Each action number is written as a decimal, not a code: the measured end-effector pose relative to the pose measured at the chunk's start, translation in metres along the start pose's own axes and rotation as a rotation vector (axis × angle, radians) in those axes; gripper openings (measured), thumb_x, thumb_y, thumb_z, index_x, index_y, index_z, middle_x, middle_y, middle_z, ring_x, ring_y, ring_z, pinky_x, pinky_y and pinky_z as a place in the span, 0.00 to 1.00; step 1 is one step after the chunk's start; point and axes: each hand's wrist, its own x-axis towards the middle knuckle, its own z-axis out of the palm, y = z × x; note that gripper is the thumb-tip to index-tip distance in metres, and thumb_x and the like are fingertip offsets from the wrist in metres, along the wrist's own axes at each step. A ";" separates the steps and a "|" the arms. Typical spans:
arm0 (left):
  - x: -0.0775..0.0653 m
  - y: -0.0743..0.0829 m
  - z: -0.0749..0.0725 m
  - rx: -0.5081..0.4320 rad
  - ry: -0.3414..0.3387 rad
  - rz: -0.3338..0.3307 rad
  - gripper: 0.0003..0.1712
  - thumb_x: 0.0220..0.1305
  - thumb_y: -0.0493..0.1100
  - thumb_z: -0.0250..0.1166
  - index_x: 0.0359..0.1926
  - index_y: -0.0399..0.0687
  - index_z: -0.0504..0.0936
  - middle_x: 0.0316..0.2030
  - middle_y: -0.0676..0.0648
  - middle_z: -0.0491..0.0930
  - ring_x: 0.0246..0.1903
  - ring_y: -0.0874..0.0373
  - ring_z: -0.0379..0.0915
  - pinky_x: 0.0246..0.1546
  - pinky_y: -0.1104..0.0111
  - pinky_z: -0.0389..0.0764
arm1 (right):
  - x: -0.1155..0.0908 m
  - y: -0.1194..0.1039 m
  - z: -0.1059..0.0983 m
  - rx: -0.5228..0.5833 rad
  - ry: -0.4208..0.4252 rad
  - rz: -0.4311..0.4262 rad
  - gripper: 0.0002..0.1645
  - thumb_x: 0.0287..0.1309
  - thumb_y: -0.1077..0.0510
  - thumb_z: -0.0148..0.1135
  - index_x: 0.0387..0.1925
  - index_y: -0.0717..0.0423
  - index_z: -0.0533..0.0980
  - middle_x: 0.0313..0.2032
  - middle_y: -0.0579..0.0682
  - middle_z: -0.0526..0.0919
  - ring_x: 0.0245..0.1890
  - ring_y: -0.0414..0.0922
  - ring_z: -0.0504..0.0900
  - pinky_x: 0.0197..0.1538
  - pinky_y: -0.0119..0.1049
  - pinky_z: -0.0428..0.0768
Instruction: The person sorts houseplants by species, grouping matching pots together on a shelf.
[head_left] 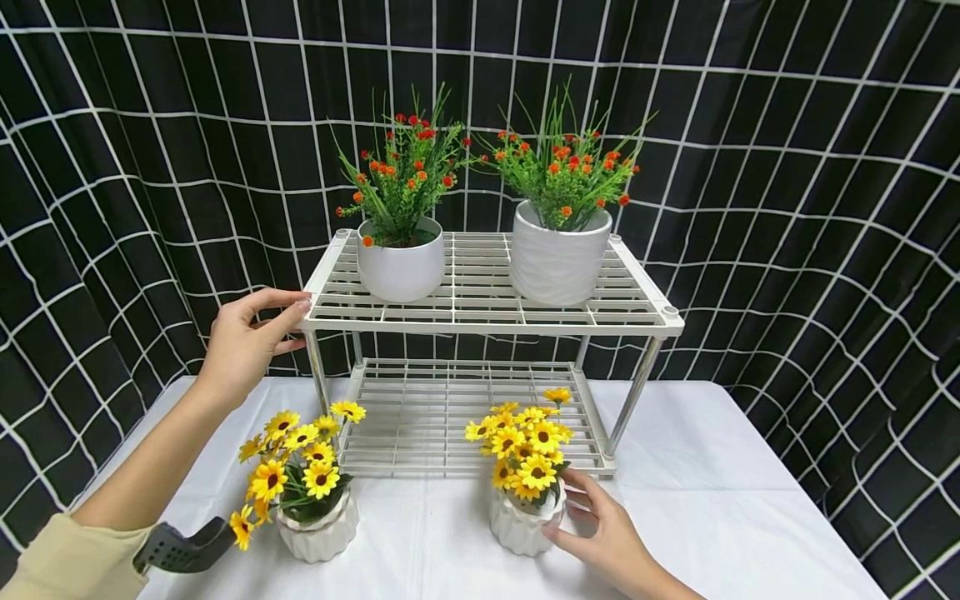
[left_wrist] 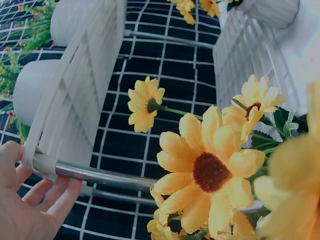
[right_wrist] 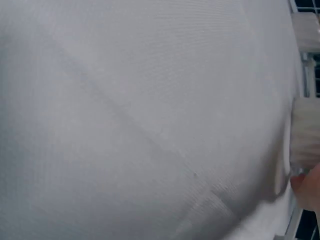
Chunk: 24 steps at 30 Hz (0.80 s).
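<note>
My left hand pinches the front left corner of the white two-tier rack's top shelf. The left wrist view shows that hand with fingers about the corner, by a metal post. On the tablecloth, my right hand holds the right side of a white ribbed flowerpot with yellow sunflowers, thumb in front and fingers behind. Only part of the thumb shows against the pot in the right wrist view. A matching sunflower pot stands left, below my left forearm.
Two white pots with red and orange flowers, a smooth one and a textured one, stand on the top shelf. The slatted lower shelf lies just behind the sunflower pots. A black curtain with white grid lines surrounds the white-covered table.
</note>
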 end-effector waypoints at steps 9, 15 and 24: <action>0.000 -0.003 -0.001 0.001 0.006 -0.011 0.23 0.81 0.45 0.60 0.64 0.30 0.80 0.59 0.35 0.75 0.43 0.75 0.78 0.44 0.78 0.88 | -0.001 0.003 0.015 0.015 -0.015 0.037 0.55 0.48 0.56 0.86 0.73 0.65 0.66 0.66 0.63 0.78 0.61 0.55 0.83 0.66 0.51 0.84; -0.001 -0.004 -0.001 -0.002 0.013 0.000 0.23 0.81 0.45 0.60 0.64 0.29 0.80 0.58 0.36 0.75 0.43 0.75 0.79 0.44 0.78 0.88 | -0.001 0.002 0.026 0.047 0.022 0.048 0.58 0.45 0.57 0.87 0.74 0.63 0.65 0.65 0.61 0.79 0.62 0.54 0.82 0.69 0.48 0.81; 0.000 -0.002 0.000 -0.017 0.004 0.003 0.23 0.81 0.45 0.60 0.63 0.28 0.80 0.59 0.35 0.75 0.42 0.75 0.79 0.44 0.78 0.88 | 0.001 0.000 0.025 0.034 0.075 0.017 0.52 0.42 0.56 0.89 0.68 0.59 0.72 0.57 0.54 0.85 0.56 0.47 0.85 0.62 0.37 0.85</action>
